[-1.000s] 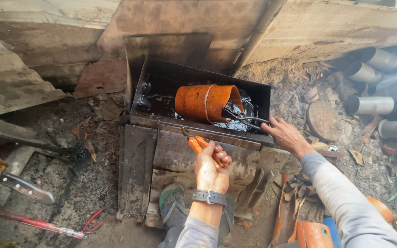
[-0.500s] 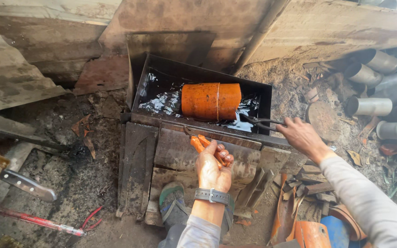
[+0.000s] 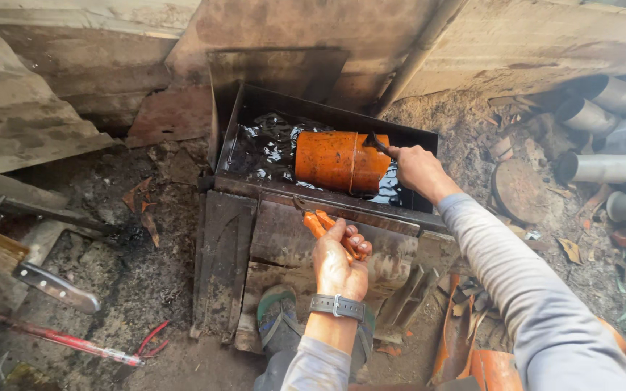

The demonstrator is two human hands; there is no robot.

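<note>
An orange cylinder point(image 3: 340, 161) lies on its side in dark liquid inside a black metal trough point(image 3: 255, 108). My right hand point(image 3: 418, 170) is closed on a thin dark metal tool point(image 3: 377, 145) whose tip touches the cylinder's right end. My left hand point(image 3: 340, 262) holds orange-handled pliers point(image 3: 318, 223) just below the trough's front rim. A grey watch is on my left wrist.
Several grey metal cylinders point(image 3: 595, 166) are stacked at the right. A large knife point(image 3: 56, 286) and red-handled cutters point(image 3: 74, 340) lie on the dirt at the left. A sandalled foot point(image 3: 278, 318) shows below the trough. Orange scraps point(image 3: 487, 366) lie at the bottom right.
My right hand has moved left over the trough with the tool to the cylinder's end. The cylinder has settled flat into the liquid. My left hand stays put.
</note>
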